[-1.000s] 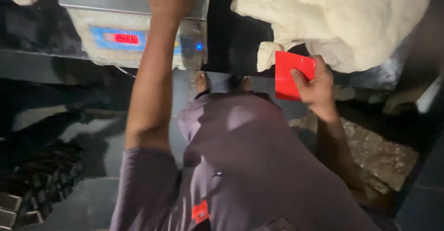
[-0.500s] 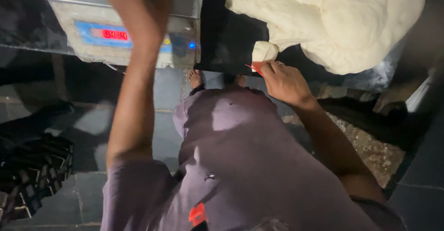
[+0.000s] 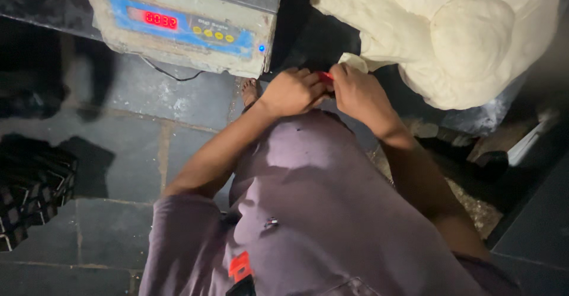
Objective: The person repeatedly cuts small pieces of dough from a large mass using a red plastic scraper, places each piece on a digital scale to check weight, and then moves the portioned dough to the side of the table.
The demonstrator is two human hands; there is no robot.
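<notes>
My left hand [image 3: 291,91] and my right hand [image 3: 355,91] meet in front of my chest, both closed around a red scraper [image 3: 325,77] of which only a sliver shows between them. A small piece of dough [image 3: 354,62] sits just above my right hand, at the edge of a large pale dough mass [image 3: 450,29] on the dark counter. A digital scale [image 3: 189,26] with a blue panel and red lit digits stands to the left of the hands.
Grey stone floor tiles [image 3: 136,148] lie below, with my bare foot [image 3: 250,91] showing under the scale. A dark checked cloth [image 3: 32,195] lies at the far left. My purple shirt fills the lower middle.
My left hand came down from the scale's platform to join my right hand. The red scraper, earlier held up flat in my right hand, is now mostly hidden between both hands.
</notes>
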